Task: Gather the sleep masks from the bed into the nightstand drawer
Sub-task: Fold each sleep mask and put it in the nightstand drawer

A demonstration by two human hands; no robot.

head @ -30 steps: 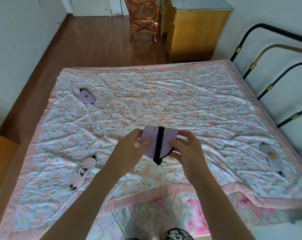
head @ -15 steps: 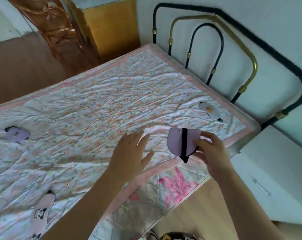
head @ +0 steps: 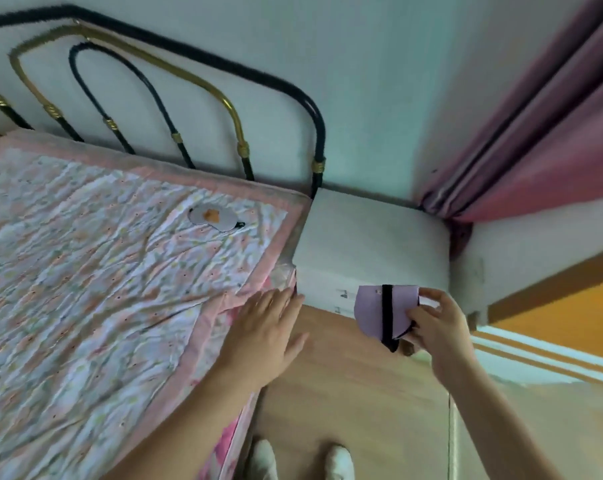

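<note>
My right hand (head: 435,327) pinches a folded lilac sleep mask (head: 374,311) with a black strap, holding it in the air in front of the white nightstand (head: 369,233). The nightstand front with its drawer is mostly hidden behind the mask and looks closed. My left hand (head: 267,330) hovers empty with fingers spread over the bed's corner, reaching toward the nightstand. A grey sleep mask with an orange patch (head: 211,218) lies on the quilted bed (head: 85,271) near the headboard.
A black and brass metal headboard (head: 175,98) stands against the wall. Pink curtains (head: 535,133) hang right of the nightstand. Wooden floor (head: 355,393) runs between bed and wall, and my two white shoes (head: 300,459) show at the bottom edge.
The view has swung right from the bed's middle to the nightstand. My left hand let go of the lilac mask; my right hand carried it off the bed toward the nightstand.
</note>
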